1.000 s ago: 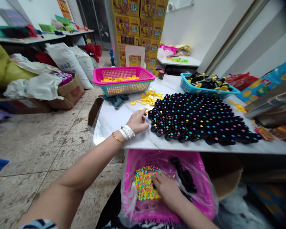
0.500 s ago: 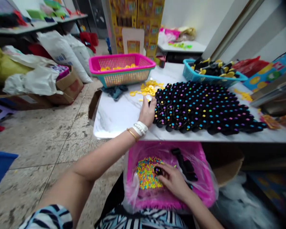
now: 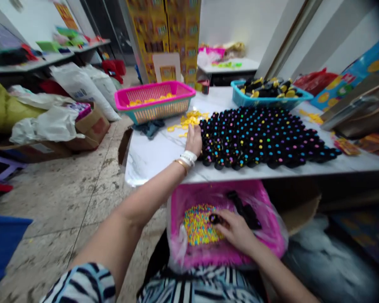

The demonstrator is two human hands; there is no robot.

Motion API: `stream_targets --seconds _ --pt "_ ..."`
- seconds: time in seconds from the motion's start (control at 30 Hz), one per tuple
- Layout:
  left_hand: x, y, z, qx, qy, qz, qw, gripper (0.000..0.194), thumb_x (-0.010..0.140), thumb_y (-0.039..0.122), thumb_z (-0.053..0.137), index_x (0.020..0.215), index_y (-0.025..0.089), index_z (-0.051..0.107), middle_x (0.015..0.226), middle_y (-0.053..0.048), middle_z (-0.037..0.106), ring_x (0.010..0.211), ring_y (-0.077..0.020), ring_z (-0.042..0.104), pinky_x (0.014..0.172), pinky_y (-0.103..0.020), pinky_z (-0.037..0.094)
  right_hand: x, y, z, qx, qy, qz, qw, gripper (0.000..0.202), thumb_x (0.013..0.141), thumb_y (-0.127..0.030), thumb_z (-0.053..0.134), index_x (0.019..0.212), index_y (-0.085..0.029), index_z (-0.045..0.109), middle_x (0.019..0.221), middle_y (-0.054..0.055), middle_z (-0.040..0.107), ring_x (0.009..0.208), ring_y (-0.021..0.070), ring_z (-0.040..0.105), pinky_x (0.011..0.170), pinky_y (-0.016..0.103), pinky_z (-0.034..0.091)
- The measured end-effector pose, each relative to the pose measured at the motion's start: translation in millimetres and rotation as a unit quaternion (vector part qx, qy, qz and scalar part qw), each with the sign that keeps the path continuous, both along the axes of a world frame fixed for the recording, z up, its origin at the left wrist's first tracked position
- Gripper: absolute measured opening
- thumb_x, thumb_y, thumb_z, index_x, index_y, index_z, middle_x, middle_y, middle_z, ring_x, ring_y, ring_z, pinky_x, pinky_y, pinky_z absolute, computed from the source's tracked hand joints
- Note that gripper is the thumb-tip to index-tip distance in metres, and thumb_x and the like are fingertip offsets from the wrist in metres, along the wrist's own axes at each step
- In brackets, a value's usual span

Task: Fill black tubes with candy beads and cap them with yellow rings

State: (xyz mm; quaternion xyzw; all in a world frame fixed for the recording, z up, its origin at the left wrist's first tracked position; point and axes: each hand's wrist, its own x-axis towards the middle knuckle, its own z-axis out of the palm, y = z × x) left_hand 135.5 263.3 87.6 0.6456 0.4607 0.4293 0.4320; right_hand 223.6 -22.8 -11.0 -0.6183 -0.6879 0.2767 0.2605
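Observation:
My left hand [image 3: 193, 142] rests on the white table at the left edge of a dense block of black pieces [image 3: 255, 136] topped with coloured dots; its fingers are together against the block, and whether they grip a piece is hidden. Below the table edge, my right hand [image 3: 236, 229] pinches a small round black piece [image 3: 214, 218] over the colourful beads [image 3: 198, 227]. Those beads lie in a pink basket [image 3: 268, 202] lined with clear plastic. Other black pieces [image 3: 248, 213] lie in the basket, right of the beads.
Yellow parts [image 3: 192, 119] and a dark cloth [image 3: 149, 128] lie on the table [image 3: 151, 162]. Behind them stands a pink and green basket [image 3: 159, 110] with yellow parts. A blue basket [image 3: 265, 101] holds black and yellow pieces. Cartons and white sacks [image 3: 82, 90] stand on the floor at left.
The view has shifted slightly. My right hand still holds the black piece over the beads, now turned with its round opening showing. My left hand stays at the block's left edge, fingers closer together.

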Motion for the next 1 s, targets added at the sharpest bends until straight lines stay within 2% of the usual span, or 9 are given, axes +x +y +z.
stream_targets --seconds 0.13,0.23,0.33,0.43,0.53,0.63,0.77,0.87,1.0 --pt "-2 24 -20.0 0.028 -0.059 -0.015 0.998 0.074 0.093 0.068 0.014 0.149 0.022 0.029 0.161 -0.004 0.027 0.151 -0.0204 0.009 0.123 -0.043 0.010 7 5 -6.3 0.024 -0.181 0.050 0.982 0.026 0.089 -0.015 0.054 0.112 -0.019 0.065 0.110 0.011 0.067 0.104 0.0231 0.059 0.092 0.037 0.049" --pt "-26 8 -27.4 0.069 -0.112 -0.032 0.991 0.072 0.092 0.068 0.016 0.148 0.026 0.031 0.158 -0.005 0.031 0.150 -0.0232 0.018 0.121 -0.046 0.015 -5 6 -12.6 -0.011 -0.290 0.133 0.948 0.019 0.091 -0.015 0.053 0.104 -0.017 0.067 0.102 0.012 0.066 0.098 0.0250 0.057 0.083 0.036 0.049" --pt "-68 -55 -19.4 0.157 -0.115 -0.043 0.980 0.057 0.094 0.062 0.030 0.143 0.033 0.037 0.152 -0.002 0.040 0.145 -0.0230 0.031 0.119 -0.044 0.025 -20 6 -14.1 -0.035 -0.257 0.207 0.943 0.018 0.091 -0.016 0.053 0.102 -0.016 0.067 0.101 0.012 0.066 0.097 0.0251 0.058 0.080 0.036 0.050" --pt "-115 -135 -15.0 0.198 -0.053 -0.008 0.979 0.045 0.096 0.046 0.046 0.139 0.032 0.044 0.146 -0.005 0.045 0.139 -0.0268 0.040 0.115 -0.048 0.033 -20 5 -9.7 -0.044 -0.100 0.198 0.974 0.023 0.088 -0.012 0.056 0.108 -0.018 0.067 0.104 0.009 0.067 0.098 0.0216 0.060 0.086 0.035 0.049" --pt "-153 -198 -34.5 0.205 0.069 -0.001 0.976 0.040 0.089 0.034 0.059 0.128 0.027 0.056 0.140 -0.009 0.049 0.135 -0.0305 0.043 0.113 -0.053 0.036 -6 2 -1.7 -0.060 0.092 0.150 0.983 0.029 0.085 -0.014 0.062 0.113 -0.021 0.066 0.107 0.005 0.069 0.098 0.0172 0.063 0.087 0.031 0.050" --pt "-175 -233 -72.7 0.114 0.170 0.034 0.978 0.047 0.080 0.029 0.069 0.126 0.023 0.057 0.141 -0.013 0.047 0.134 -0.0318 0.043 0.111 -0.055 0.035 4 -3 5.6 -0.083 0.157 0.103 0.979 0.028 0.084 -0.021 0.066 0.112 -0.021 0.068 0.104 0.005 0.071 0.087 0.0150 0.065 0.079 0.029 0.052" --pt "-176 -249 -114.5 -0.088 0.147 0.054 0.984 0.073 0.077 0.036 0.071 0.141 0.019 0.041 0.138 -0.016 0.052 0.127 -0.0279 0.051 0.108 -0.046 0.039 0 -5 15.7 -0.051 0.141 0.053 0.987 0.030 0.082 -0.028 0.070 0.111 -0.021 0.068 0.104 0.005 0.072 0.090 0.0168 0.068 0.083 0.031 0.053" --pt "-169 -246 -125.6 -0.169 0.121 0.025 0.978 0.054 0.078 0.042 0.068 0.125 0.017 0.057 0.118 -0.012 0.066 0.109 -0.0256 0.061 0.099 -0.040 0.045 -6 3 31.0 0.039 0.098 -0.003 0.994 0.029 0.082 -0.026 0.069 0.111 -0.021 0.067 0.103 0.005 0.072 0.093 0.0179 0.068 0.085 0.032 0.054" --pt "-164 -238 -125.3 -0.217 0.137 -0.002 0.966 0.031 0.081 0.046 0.056 0.075 0.017 0.065 0.075 -0.005 0.067 0.075 -0.0226 0.062 0.074 -0.033 0.048 -10 28 58.7 0.161 0.057 -0.106 0.980 0.026 0.083 -0.028 0.069 0.108 -0.022 0.066 0.099 0.005 0.072 0.085 0.0172 0.068 0.077 0.030 0.055"
